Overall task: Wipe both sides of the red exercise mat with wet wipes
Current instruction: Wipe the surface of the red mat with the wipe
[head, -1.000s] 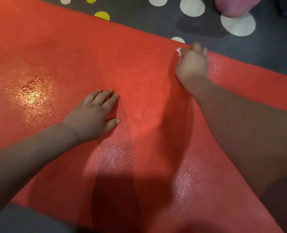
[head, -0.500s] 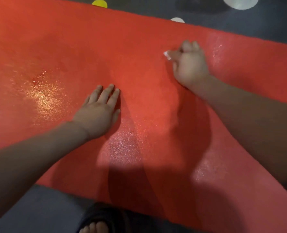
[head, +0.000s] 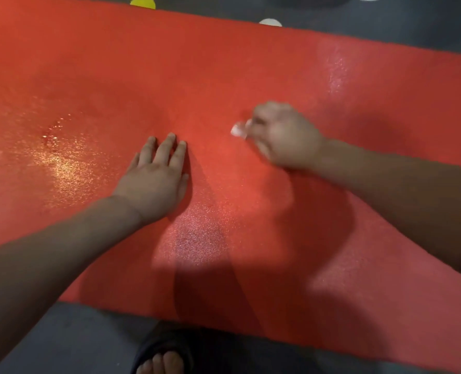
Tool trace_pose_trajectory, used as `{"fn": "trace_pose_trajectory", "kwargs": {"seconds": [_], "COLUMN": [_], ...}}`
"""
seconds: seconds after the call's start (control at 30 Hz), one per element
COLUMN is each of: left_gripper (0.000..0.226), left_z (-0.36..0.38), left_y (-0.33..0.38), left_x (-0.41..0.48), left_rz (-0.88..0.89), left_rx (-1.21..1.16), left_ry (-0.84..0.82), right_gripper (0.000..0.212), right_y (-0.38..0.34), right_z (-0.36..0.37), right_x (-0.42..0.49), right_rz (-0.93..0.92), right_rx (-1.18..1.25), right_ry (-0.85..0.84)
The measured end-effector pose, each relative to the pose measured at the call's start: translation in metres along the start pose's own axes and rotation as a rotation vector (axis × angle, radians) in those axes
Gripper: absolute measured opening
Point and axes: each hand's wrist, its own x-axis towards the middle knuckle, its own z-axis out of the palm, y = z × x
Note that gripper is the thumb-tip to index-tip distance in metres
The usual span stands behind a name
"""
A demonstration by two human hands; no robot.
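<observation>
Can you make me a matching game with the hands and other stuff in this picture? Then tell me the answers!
Things:
1. left hand
2. right hand
3. foot
4. yellow dot

Where or how:
A. on the grey floor beyond the red mat
B. gripping a wet wipe
C. flat on the mat, fingers straight
D. in a dark sandal, at the picture's bottom edge

Pairs: 1-C, 2-B, 3-D, 4-A

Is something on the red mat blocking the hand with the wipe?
Nothing visible blocks it. The right hand holds the small white wet wipe on the red textured exercise mat; only the flat left hand lies nearby.
</observation>
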Motion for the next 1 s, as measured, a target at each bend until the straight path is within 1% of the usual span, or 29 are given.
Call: {"fn": "trace_pose_trajectory", "kwargs": {"seconds": [0.03, 0.07, 0.1, 0.13, 0.17, 0.2, 0.23, 0.37, 0.43, 0.47, 0.5, 0.53, 0.57, 0.6, 0.63, 0.67, 0.7, 0.73, 0.77, 0.83, 0.9, 0.97, 1.0], "left_gripper": [0.069, 0.069, 0.069, 0.07, 0.07, 0.07, 0.069, 0.066, 0.065, 0.064, 0.064, 0.065, 0.067, 0.067, 0.067, 0.067, 0.066, 0.066, 0.065, 0.065, 0.069, 0.069, 0.068], "left_z": [-0.001, -0.001, -0.002, -0.002, -0.003, -0.004, -0.004, 0.002, 0.003, 0.003, 0.003, 0.003, 0.004, 0.004, 0.004, 0.004, 0.003, 0.003, 0.003, 0.002, 0.0, 0.0, 0.001], "left_y": [0.002, 0.003, 0.004, 0.004, 0.004, 0.005, 0.004, -0.002, -0.003, -0.003, -0.003, -0.003, -0.003, -0.004, -0.004, -0.004, -0.004, -0.005, -0.005, -0.005, -0.004, -0.001, 0.001], "left_x": [0.0, 0.0, 0.001, 0.001, 0.002, 0.002, 0.002, 0.002, 0.0, 0.0, 0.0, 0.0, 0.001, 0.002, 0.003, 0.004, 0.004, 0.005, 0.007, 0.006, 0.005, 0.004, 0.005], "left_rz": [-0.006, -0.009, -0.009, -0.006, 0.003, 0.017, 0.037, 0.135, 0.146, 0.143, 0.141, 0.141, 0.145, 0.148, 0.15, 0.149, 0.146, 0.143, 0.142, 0.14, 0.147, 0.185, 0.217], "left_rx": [-0.002, -0.003, -0.001, 0.003, 0.002, -0.002, -0.008, -0.011, -0.017, -0.026, -0.031, -0.029, -0.019, -0.009, -0.003, -0.002, -0.002, -0.005, -0.009, -0.027, -0.063, -0.1, -0.113], "left_ry": [-0.008, -0.014, -0.012, -0.006, 0.004, 0.017, 0.033, 0.122, 0.138, 0.135, 0.127, 0.12, 0.119, 0.12, 0.12, 0.118, 0.114, 0.106, 0.099, 0.091, 0.099, 0.118, 0.121], "right_gripper": [0.031, 0.034, 0.038, 0.041, 0.043, 0.043, 0.043, 0.044, 0.041, 0.037, 0.035, 0.035, 0.036, 0.037, 0.04, 0.044, 0.047, 0.048, 0.047, 0.04, 0.039, 0.048, 0.048], "right_y": [0.021, 0.036, 0.044, 0.042, 0.033, 0.017, -0.003, -0.082, -0.082, -0.069, -0.052, -0.029, -0.005, 0.018, 0.036, 0.046, 0.046, 0.037, 0.021, -0.023, -0.072, -0.09, -0.085], "right_z": [0.0, 0.001, 0.001, 0.002, 0.003, 0.004, 0.005, -0.006, -0.015, -0.017, -0.015, -0.01, -0.008, -0.006, -0.006, -0.006, -0.006, -0.006, -0.007, -0.009, -0.015, -0.025, -0.026], "right_x": [0.003, 0.003, 0.002, 0.003, 0.005, 0.005, 0.002, -0.04, -0.048, -0.044, -0.037, -0.029, -0.023, -0.02, -0.02, -0.02, -0.02, -0.017, -0.015, -0.026, -0.053, -0.071, -0.071], "right_rz": [0.199, 0.414, 0.587, 0.671, 0.659, 0.584, 0.468, -0.005, -0.169, -0.221, -0.229, -0.168, -0.037, 0.157, 0.373, 0.551, 0.639, 0.624, 0.547, 0.282, 0.01, -0.186, -0.244], "right_rx": [-0.035, -0.042, -0.023, -0.007, 0.006, 0.032, 0.071, 0.2, 0.233, 0.198, 0.134, 0.061, -0.006, -0.062, -0.093, -0.097, -0.089, -0.079, -0.047, 0.057, 0.182, 0.299, 0.331], "right_ry": [0.063, 0.09, 0.094, 0.077, 0.057, 0.033, 0.005, -0.204, -0.241, -0.246, -0.231, -0.183, -0.116, -0.047, -0.009, 0.005, -0.011, -0.037, -0.061, -0.121, -0.242, -0.33, -0.345]}}
